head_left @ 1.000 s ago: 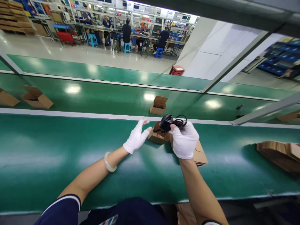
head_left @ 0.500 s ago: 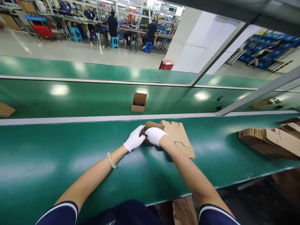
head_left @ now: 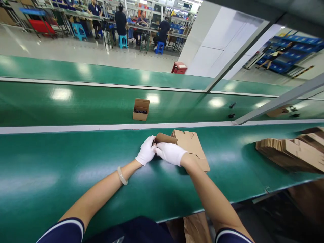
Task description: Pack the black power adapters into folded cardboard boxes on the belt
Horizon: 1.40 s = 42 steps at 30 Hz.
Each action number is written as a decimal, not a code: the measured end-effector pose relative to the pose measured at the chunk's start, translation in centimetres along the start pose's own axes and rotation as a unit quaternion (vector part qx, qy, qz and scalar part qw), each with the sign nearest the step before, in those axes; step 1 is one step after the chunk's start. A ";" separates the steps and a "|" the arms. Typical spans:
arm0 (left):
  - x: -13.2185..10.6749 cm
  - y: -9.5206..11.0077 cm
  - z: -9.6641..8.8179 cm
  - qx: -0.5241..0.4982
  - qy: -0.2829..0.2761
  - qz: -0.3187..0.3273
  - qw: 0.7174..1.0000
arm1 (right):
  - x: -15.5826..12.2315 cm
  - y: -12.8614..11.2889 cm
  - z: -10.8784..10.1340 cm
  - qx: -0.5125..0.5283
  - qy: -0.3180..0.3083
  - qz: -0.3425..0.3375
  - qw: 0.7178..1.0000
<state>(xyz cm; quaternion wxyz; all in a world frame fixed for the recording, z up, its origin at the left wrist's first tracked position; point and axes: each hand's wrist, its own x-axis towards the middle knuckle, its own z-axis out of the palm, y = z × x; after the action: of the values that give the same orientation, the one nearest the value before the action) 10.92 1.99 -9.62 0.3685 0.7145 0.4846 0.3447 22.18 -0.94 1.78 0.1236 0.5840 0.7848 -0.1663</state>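
Note:
A small brown cardboard box (head_left: 165, 138) with its flap raised stands before me, mostly behind my hands. My left hand (head_left: 146, 151), in a white glove, is closed at the box's left side. A sliver of something dark shows by its fingertips. My right hand (head_left: 170, 153), also gloved in white, reaches across the front of the box with its fingers bent together near the left fingertips. What the right fingers hold, if anything, is hidden. Just right of the box lies a stack of flat, folded cardboard boxes (head_left: 191, 143), partly covered by my right wrist.
On the far green belt (head_left: 106, 108) sits an open cardboard box (head_left: 140, 115) with black cable inside. Small black items (head_left: 231, 115) lie farther right. More flat cardboard (head_left: 291, 153) is piled on the right. A slanted metal post (head_left: 268, 104) rises there. Several people work in the background.
My right hand has turned and now covers more of the box front; the dark thing is less visible. On the far belt, the open box and black items have shifted left.

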 end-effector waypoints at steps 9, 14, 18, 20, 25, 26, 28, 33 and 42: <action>2.6 -1.4 -1.7 0.023 0.103 0.007 0.994 | -2.2 4.7 -2.8 0.123 0.163 0.108 0.973; 10.7 -0.2 -1.5 0.032 0.153 -0.004 0.988 | -1.7 12.9 -3.0 0.069 0.071 0.412 0.906; 16.3 1.0 -0.8 0.026 0.172 -0.033 0.984 | 0.0 15.9 -1.7 0.086 0.038 0.401 0.911; 17.5 1.2 -1.2 0.012 0.170 -0.044 0.984 | -0.1 16.0 -1.6 0.089 0.047 0.396 0.913; 14.9 1.7 -2.7 -0.030 0.186 -0.041 0.981 | -2.5 13.9 -3.4 0.076 0.115 0.429 0.893; 13.3 2.1 -2.8 -0.042 0.183 -0.035 0.982 | -3.0 13.1 -4.0 0.072 0.136 0.434 0.887; 9.5 3.3 -2.6 -0.103 0.121 0.001 0.987 | -3.8 11.1 -5.1 0.067 0.176 0.441 0.878; -0.6 7.8 -3.1 -0.225 -0.205 0.063 0.950 | -4.1 5.5 -6.6 0.049 0.286 0.366 0.884; -1.6 9.2 -9.2 -0.353 -0.196 -0.089 0.910 | -4.0 2.6 -4.6 0.340 0.449 0.035 0.825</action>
<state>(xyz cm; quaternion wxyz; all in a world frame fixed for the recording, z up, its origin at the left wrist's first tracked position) 6.62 -0.16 2.60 0.7136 0.5449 0.3107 0.3120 25.86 -1.95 7.22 -0.4433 0.6261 0.6265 -0.1379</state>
